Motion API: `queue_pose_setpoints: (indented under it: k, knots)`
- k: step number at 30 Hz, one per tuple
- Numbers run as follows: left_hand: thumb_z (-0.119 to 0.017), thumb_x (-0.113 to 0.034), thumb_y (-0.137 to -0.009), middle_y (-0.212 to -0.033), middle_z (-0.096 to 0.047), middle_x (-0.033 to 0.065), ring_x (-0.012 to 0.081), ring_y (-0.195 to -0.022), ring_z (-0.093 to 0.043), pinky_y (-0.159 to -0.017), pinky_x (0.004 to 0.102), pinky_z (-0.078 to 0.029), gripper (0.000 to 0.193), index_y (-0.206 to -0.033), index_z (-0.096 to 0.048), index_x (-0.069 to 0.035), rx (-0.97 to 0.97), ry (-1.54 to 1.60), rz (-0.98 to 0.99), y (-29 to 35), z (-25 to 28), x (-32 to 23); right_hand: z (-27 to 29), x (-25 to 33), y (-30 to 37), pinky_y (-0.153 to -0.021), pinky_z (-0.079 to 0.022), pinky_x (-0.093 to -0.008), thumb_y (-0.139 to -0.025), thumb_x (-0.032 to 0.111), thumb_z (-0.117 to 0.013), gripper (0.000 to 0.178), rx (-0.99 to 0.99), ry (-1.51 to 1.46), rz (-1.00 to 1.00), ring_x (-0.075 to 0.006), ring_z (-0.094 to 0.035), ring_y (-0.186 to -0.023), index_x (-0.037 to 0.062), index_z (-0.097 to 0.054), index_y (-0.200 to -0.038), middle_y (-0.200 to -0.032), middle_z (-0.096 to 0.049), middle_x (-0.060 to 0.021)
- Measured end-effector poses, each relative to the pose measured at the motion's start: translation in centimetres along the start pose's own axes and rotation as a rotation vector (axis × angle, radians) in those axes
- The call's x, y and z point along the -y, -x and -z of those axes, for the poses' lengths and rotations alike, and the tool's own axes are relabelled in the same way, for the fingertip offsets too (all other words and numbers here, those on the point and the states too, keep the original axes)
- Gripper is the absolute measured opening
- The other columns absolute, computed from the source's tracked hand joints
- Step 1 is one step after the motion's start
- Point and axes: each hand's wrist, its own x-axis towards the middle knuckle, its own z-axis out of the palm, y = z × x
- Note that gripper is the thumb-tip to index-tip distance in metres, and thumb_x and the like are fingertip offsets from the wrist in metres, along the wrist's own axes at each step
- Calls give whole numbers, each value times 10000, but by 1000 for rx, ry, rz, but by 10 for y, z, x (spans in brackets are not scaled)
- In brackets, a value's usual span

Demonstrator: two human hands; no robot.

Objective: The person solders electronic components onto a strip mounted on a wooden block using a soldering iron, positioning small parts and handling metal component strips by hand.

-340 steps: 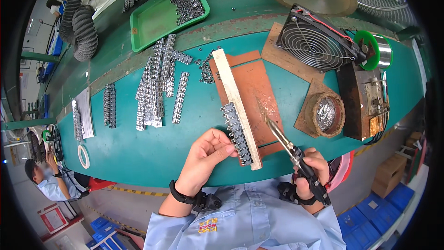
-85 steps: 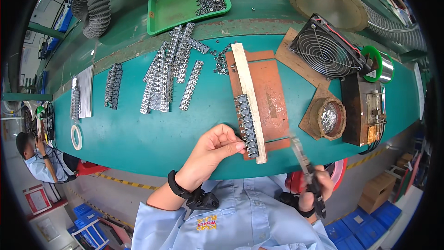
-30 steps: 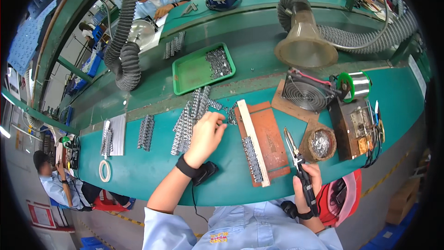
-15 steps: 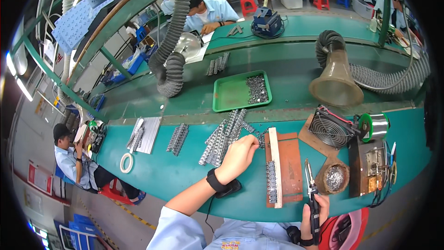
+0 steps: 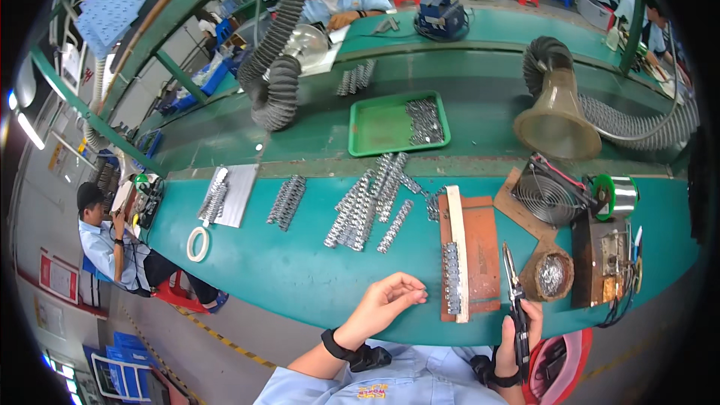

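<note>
Head view: left hand half-curled, grip released, beside component strip; right hand upright, grip clenched around cutters.

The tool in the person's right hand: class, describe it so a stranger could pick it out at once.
Start at the teal workbench and go to its near edge, right of the brown board. There the right hand grips black-handled pliers, tips pointing away from the person. Nothing else nearby is long, thin and held upright.
</note>
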Motion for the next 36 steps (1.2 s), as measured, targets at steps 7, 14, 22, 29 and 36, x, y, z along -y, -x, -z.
queue_pose_setpoints:
  k: [7, 14, 22, 29, 36]
  knots:
    - [-551, -14, -841, -923, -586, 71, 142, -854, -588, -773, 246, -467, 115, -949, -523, 12, 82, 87, 153, -7, -6, 10, -11, 1, -6, -786, -361, -272, -772, 106, -570, 314, -30, -24, 2, -151, -449, -855, 15, -471, -1056, -967, -441, -83]
    - [-554, 10, -825, -873, -573, 62, 145, -827, -593, -751, 244, -469, 127, -931, -488, -11, 109, 204, 238, -11, -10, 12, -13, 3, -13, -776, -371, -278, -764, 79, -562, 310, 35, 42, 119, -166, -460, -841, 15, -467, -1052, -957, -456, -99]
    - [-563, 8, -818, -856, -573, 50, 126, -804, -586, -732, 240, -469, 133, -882, -455, -35, 102, 220, 245, -16, -18, 11, -8, 1, -8, -765, -374, -296, -769, 100, -569, 312, 22, 40, 71, -176, -461, -817, 9, -463, -1048, -945, -467, -109]
    - [-563, 6, -818, -828, -580, 45, 120, -799, -586, -739, 237, -466, 124, -874, -462, -39, 113, 229, 266, -18, -20, 8, -7, 2, -11, -745, -375, -297, -772, 117, -573, 325, 41, 63, 106, -176, -459, -802, 8, -455, -1054, -921, -475, -108]
    - [-562, 7, -819, -820, -585, 48, 127, -802, -591, -742, 235, -469, 107, -875, -480, -33, 131, 258, 291, -20, -16, 8, -6, 0, -11, -731, -372, -290, -768, 132, -580, 340, 48, 53, 103, -174, -456, -788, 9, -453, -1057, -913, -479, -106]
